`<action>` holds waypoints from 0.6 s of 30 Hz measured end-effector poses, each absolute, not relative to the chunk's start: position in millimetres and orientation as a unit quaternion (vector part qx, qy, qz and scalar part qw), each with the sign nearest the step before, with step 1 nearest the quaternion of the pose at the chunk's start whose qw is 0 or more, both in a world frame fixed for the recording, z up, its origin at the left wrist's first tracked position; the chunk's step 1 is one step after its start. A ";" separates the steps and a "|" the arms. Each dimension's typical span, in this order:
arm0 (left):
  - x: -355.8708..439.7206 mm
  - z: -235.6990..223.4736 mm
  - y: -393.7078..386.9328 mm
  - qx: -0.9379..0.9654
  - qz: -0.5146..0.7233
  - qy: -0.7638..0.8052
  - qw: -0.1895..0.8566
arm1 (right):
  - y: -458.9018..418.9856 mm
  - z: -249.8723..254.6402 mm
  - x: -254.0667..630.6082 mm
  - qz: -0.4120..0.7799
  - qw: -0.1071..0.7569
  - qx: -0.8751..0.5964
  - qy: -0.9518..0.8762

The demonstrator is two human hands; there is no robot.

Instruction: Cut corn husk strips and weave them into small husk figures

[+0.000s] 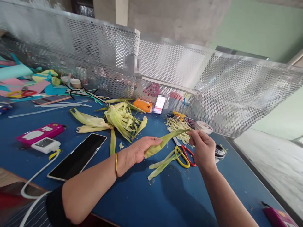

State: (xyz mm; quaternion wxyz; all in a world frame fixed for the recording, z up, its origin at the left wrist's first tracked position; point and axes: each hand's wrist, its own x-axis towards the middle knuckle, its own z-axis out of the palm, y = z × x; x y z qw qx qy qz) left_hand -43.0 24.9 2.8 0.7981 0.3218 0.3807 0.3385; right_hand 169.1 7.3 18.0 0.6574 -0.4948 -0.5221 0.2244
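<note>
A green corn husk [167, 140] is stretched between my two hands above the blue table. My left hand [144, 147] grips its wide end, thumb on top. At the narrow tip, my right hand [203, 146] pinches with thumb and forefinger. Below the husk lie scissors [185, 156] with one yellow and one red handle, blades partly hidden by it. Beside them are loose husk strips [163, 165]. A pile of narrow cut strips [175, 124] sits just behind the husk. Further left is a heap of whole corn husks [120, 118].
A dark-screened tablet [79, 156] lies left of my left arm, near a magenta device [41, 134] and white adapter [46, 145] with a cable. A perforated metal screen [172, 60] borders the back. An orange packet [142, 105], lit phone [159, 104] and tape roll [203, 126] stand before it.
</note>
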 end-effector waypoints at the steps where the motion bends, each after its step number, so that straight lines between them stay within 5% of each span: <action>1: -43.1 2.9 25.3 0.309 0.342 0.372 0.806 | 7.0 17.8 169.2 0.218 0.656 -0.497 -0.525; 12: -49.8 -11.9 44.0 0.200 0.376 0.339 0.839 | 2.3 13.1 172.0 0.176 0.647 -0.492 -0.555; 18: -50.7 -6.8 47.3 0.161 0.467 0.387 0.779 | -3.1 20.5 171.9 0.224 0.713 -0.389 -0.539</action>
